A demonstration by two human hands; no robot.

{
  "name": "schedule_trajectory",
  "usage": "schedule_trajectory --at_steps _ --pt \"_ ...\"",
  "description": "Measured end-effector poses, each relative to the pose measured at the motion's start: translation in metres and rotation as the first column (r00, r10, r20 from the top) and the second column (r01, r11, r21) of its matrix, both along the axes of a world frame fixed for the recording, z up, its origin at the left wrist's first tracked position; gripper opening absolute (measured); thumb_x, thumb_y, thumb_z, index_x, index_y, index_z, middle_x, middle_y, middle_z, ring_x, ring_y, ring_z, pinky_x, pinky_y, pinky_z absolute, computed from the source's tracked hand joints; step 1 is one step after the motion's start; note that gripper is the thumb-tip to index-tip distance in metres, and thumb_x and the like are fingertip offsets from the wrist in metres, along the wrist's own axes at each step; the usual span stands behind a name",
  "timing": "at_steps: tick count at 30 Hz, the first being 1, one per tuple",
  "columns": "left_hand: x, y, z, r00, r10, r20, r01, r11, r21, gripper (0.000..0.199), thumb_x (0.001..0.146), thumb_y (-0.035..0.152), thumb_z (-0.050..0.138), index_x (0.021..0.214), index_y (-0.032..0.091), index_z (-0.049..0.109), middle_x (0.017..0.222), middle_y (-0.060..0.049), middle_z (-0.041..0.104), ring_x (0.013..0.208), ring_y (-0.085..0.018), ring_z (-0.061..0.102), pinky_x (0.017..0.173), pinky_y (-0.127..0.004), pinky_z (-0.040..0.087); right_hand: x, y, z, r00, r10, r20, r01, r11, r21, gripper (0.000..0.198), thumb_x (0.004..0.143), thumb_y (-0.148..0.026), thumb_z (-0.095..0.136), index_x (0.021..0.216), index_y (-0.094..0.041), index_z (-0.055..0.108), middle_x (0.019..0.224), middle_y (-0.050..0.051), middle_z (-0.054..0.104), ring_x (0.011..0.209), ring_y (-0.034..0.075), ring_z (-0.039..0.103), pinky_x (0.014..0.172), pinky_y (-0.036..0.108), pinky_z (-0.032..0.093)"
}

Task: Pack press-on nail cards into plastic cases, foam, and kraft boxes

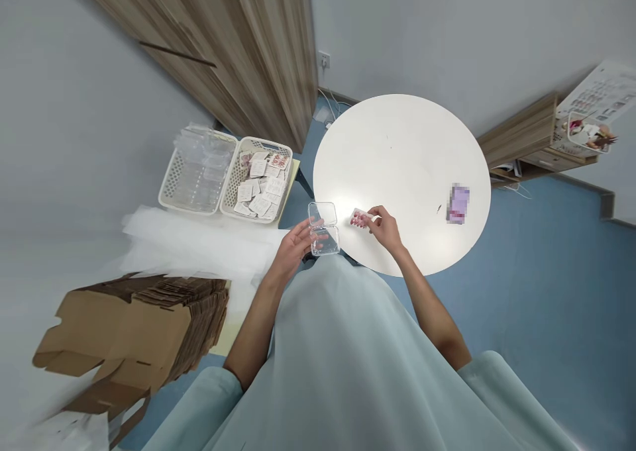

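My left hand [294, 247] holds a small clear plastic box [325, 241] by its underside, with the hinged lid raised. Fingers show through the clear plastic. Nothing is visible inside the box. To its right, my right hand [385, 229] pinches a small white card [358, 217] bearing a row of dark red and pink pieces that look like press-on nails. The card is over the near left part of the round white table [402, 166], apart from the box.
Left of the table, one white basket [169, 189] holds clear plastic boxes, another [231, 199] white packets. White wrapping sheets [199, 242] and stacked flat cardboard boxes [139, 325] lie nearer. A blurred purple item [458, 204] rests on the table's right side. A wooden cabinet [238, 47] stands behind.
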State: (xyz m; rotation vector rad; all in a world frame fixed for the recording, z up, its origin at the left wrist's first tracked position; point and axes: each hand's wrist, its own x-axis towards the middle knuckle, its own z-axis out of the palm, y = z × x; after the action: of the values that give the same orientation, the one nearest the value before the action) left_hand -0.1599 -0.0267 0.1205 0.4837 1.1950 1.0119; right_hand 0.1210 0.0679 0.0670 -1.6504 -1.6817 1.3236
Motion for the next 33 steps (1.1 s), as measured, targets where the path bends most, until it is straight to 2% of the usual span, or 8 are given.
schedule_trajectory --at_steps 3,6,10,18,25,33 --pt "0.007 0.011 0.003 0.998 -0.052 0.041 0.051 0.998 0.041 0.066 0.091 0.040 0.082 0.151 0.024 0.060 0.164 -0.016 0.052 0.128 -0.032 0.069 0.103 -0.044 0.059 -0.002 -0.003 0.046 0.989 -0.085 -0.122 0.089 0.996 0.023 0.040 0.091 -0.062 0.071 0.107 -0.027 0.061 0.099 0.000 0.071 0.064 0.015 0.064 0.064 0.032 0.053" --pt "0.014 0.021 0.007 0.992 -0.096 0.083 0.091 0.994 0.068 0.065 0.091 0.037 0.082 0.151 0.024 0.060 0.164 -0.015 0.052 0.128 -0.032 0.068 0.102 -0.043 0.059 -0.011 -0.008 0.088 0.978 -0.059 -0.201 0.072 0.996 0.059 0.040 0.092 -0.062 0.073 0.107 -0.027 0.062 0.083 -0.003 0.068 0.064 0.016 0.066 0.072 0.033 0.055" --pt "0.021 0.031 0.013 0.981 -0.141 0.136 0.130 0.988 0.087 0.067 0.091 0.035 0.082 0.153 0.025 0.058 0.159 -0.014 0.058 0.130 -0.032 0.067 0.099 -0.040 0.060 -0.026 -0.016 0.118 0.976 0.021 -0.217 -0.001 0.996 0.092 0.037 0.093 -0.059 0.074 0.105 -0.026 0.064 0.085 -0.003 0.071 0.063 0.015 0.066 0.077 0.034 0.055" --pt "0.025 0.033 0.023 0.976 -0.157 0.153 0.144 0.985 0.093 0.070 0.090 0.037 0.082 0.155 0.025 0.058 0.159 -0.014 0.058 0.136 -0.033 0.063 0.106 -0.045 0.058 -0.026 -0.024 0.122 0.989 0.063 -0.135 -0.048 0.992 0.116 0.032 0.096 -0.057 0.071 0.106 -0.026 0.067 0.095 -0.001 0.073 0.059 0.012 0.059 0.069 0.031 0.049" --pt "0.030 0.028 0.031 0.970 -0.160 0.184 0.138 0.982 0.127 0.066 0.092 0.038 0.081 0.153 0.025 0.060 0.165 -0.015 0.051 0.146 -0.037 0.054 0.108 -0.045 0.056 -0.028 -0.036 0.118 0.991 0.128 -0.036 -0.113 0.956 0.270 0.031 0.101 -0.056 0.068 0.110 -0.026 0.072 0.112 0.005 0.069 0.064 0.012 0.061 0.073 0.032 0.053" --pt "0.032 0.022 0.034 0.971 -0.146 0.188 0.125 0.985 0.117 0.066 0.091 0.041 0.081 0.152 0.026 0.061 0.164 -0.014 0.053 0.144 -0.035 0.056 0.113 -0.046 0.053 -0.034 -0.047 0.116 0.985 0.131 0.108 -0.159 0.938 0.308 0.024 0.105 -0.046 0.065 0.115 -0.027 0.075 0.117 0.006 0.064 0.067 0.011 0.061 0.067 0.029 0.051"
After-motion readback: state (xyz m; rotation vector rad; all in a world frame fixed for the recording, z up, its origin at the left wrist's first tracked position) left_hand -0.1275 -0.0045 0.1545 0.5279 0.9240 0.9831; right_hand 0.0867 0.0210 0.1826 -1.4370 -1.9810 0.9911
